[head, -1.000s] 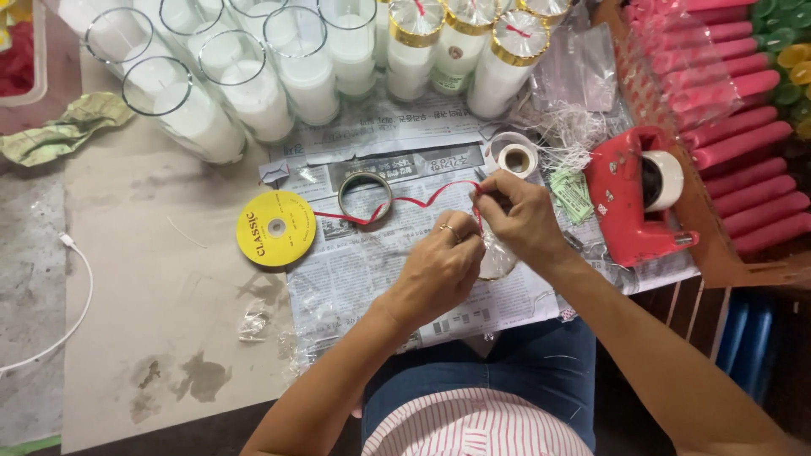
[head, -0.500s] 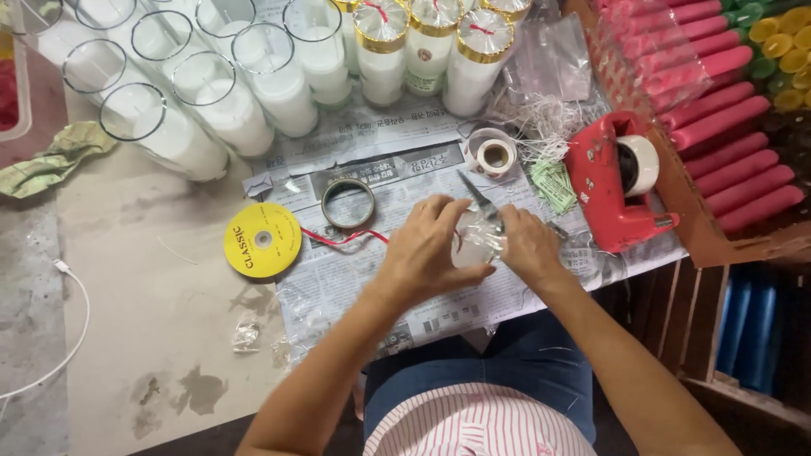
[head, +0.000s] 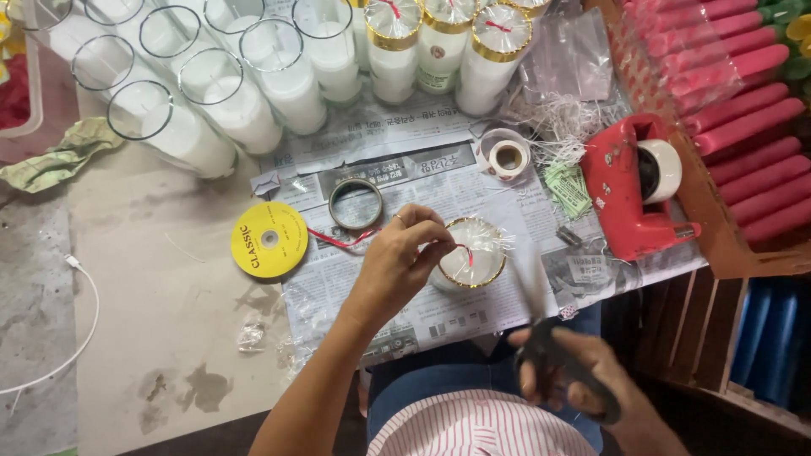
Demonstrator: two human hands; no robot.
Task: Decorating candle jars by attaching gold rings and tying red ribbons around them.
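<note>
Left hand [head: 397, 262] grip pinches red ribbon [head: 466, 253] over wax-filled glass [head: 467, 263].

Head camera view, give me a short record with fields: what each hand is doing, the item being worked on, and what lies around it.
left hand: left hand pinches a red ribbon over the candle jar
right hand: right hand holds dark scissors, blurred, near the table edge
item: candle jar with gold rim and clear wrap, on newspaper
nearby: yellow ribbon spool, tape ring, red tape dispenser
behind: row of white glass candles
right side: pink candles in a crate
</note>
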